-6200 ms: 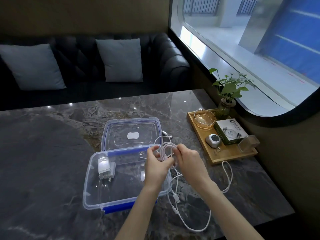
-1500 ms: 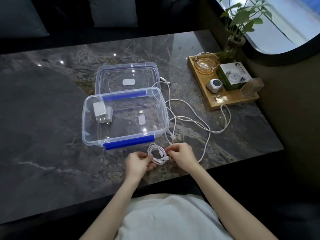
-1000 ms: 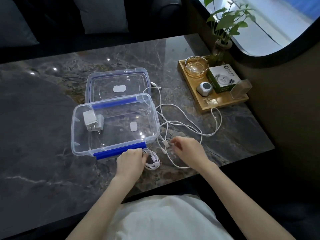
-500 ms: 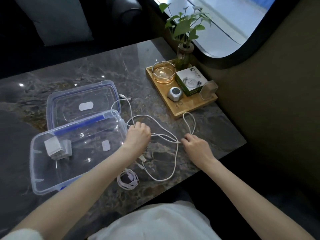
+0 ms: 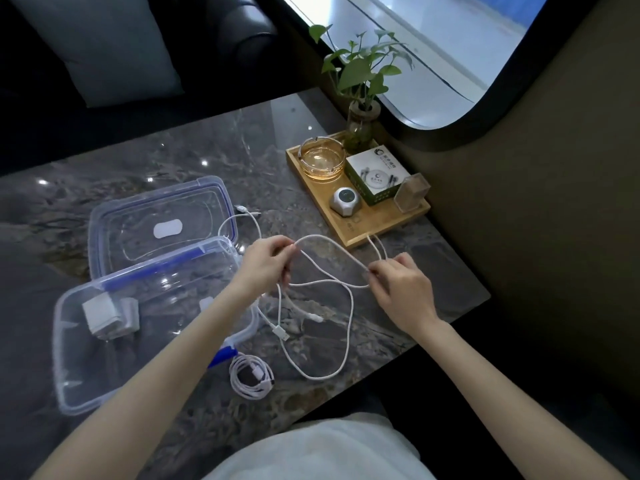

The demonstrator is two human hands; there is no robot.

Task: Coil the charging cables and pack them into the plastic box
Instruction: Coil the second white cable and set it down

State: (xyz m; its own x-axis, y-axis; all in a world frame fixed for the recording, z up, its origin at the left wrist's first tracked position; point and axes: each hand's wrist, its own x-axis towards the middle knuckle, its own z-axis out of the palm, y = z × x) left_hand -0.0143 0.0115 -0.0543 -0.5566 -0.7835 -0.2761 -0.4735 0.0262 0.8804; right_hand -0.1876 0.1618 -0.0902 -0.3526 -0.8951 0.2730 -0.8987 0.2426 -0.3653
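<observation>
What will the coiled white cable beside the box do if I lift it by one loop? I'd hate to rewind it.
The coiled cable shows no tie, so it would probably spring apart. It looks thin, likely light and floppy, like the loose cable sagging between the left hand and right hand.

On the table: 1 coiled cable (image 5: 252, 376), 1 loose cable (image 5: 348, 327), 1 plastic box (image 5: 65, 386), 1 lid (image 5: 162, 216), 1 charger (image 5: 109, 315), 1 tray (image 5: 367, 225).

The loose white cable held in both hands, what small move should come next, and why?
Probably loop the loose cable from the right hand toward the left hand: both pinch it, and its slack sprawls uncoiled beside the coiled cable.
</observation>
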